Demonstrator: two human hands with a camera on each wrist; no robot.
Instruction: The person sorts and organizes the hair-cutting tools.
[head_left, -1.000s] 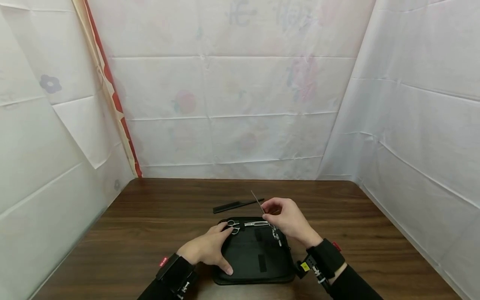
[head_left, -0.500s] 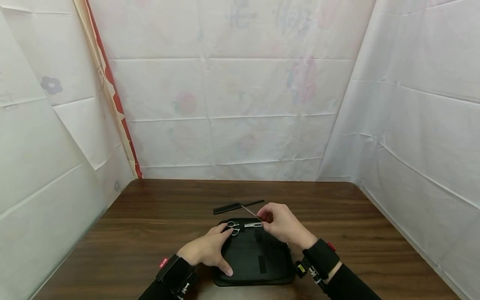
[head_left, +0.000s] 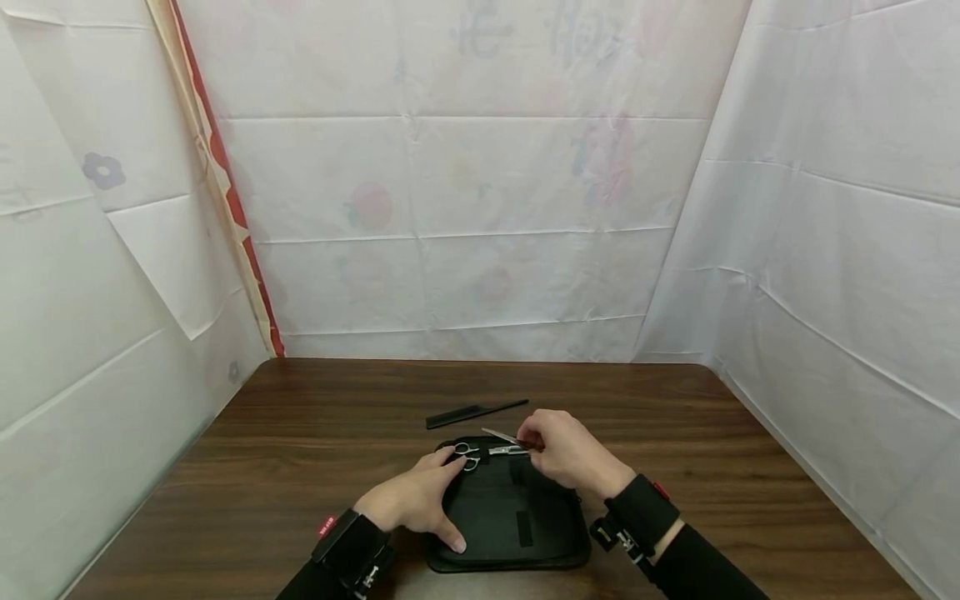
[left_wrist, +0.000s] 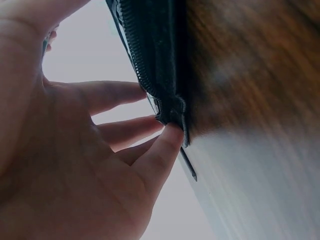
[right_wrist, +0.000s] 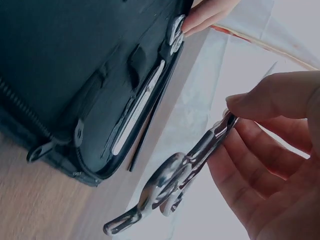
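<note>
The right hand [head_left: 573, 454] has the shiny silver metal scissors [right_wrist: 195, 154] in a pinch, thumb against curled fingers around the middle of their length, held up over the far right part of the flat black zip-edged case [head_left: 487, 525]. Look at the line of them: the blade end points left and a little away from the person, the long axis slanting by the case's far edge. The ring end is hidden behind the hand in the head view, but the right wrist view has it plain, rings and curved finger rest trailing to the lower left, thin tip out past the thumb to the upper right. Down in the case, a second silver metal pair [head_left: 508, 450] lies along the far edge under a black strap [head_left: 483, 452], facing the opposite way: rings left, blades right, axis nearly parallel to that edge. And the left hand [head_left: 420, 492] is spread wide, gripping nothing, fingertips right at those rings, thumb down on the case's near left part. Just beyond, on the dark brown wood-grain table [head_left: 315, 458], there's a slim black comb [head_left: 453, 416], toothed part left, narrow tail pointing right and slightly away.
</note>
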